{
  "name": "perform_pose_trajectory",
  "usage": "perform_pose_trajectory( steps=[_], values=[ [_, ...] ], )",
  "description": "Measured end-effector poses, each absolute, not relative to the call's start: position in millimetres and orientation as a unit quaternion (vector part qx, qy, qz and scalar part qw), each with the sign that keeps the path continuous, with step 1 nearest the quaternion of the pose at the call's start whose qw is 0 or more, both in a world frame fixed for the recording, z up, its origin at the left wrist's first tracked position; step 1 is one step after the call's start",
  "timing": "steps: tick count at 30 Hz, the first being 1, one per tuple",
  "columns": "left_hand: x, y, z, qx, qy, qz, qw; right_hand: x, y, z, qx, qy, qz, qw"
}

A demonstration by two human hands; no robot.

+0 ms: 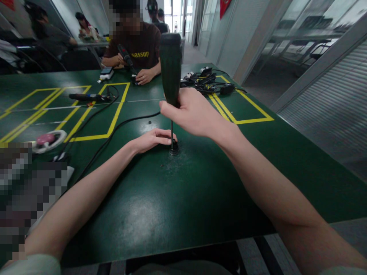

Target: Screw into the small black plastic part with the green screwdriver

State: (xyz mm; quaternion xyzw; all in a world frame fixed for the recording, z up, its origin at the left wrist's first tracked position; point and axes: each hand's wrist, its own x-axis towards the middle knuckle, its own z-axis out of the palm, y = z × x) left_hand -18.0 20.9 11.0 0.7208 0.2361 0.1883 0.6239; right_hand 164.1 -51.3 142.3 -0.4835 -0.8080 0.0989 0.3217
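Note:
My right hand [192, 110] is wrapped round the lower handle of a thick dark screwdriver [170, 65], which stands upright. Its thin shaft runs down to a small round black part [173, 149] on the green table [143, 214]. From the left, my left hand [153, 140] grips that part with thumb and fingers at the table top. The shaft's tip meets the black part, though the exact contact is too small to make out. A tiny loose piece [162, 165], perhaps a screw, lies just in front of the part.
Across the table a person [137, 46] holds a similar tool over a small black piece. A bundle of black cables [206, 80] lies beyond my right hand. To the left are a corded tool [88, 97], a black cable [123, 122] and a pink-and-white round object [48, 140].

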Motion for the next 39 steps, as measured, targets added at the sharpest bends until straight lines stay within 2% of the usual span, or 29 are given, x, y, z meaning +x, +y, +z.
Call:
perform_pose_trajectory(
  steps=[39],
  values=[
    [-16.6,20.2,8.9,0.73,0.226,0.189,0.617,164.7,-50.3,140.2,-0.466,-0.816,0.103,0.327]
  ],
)
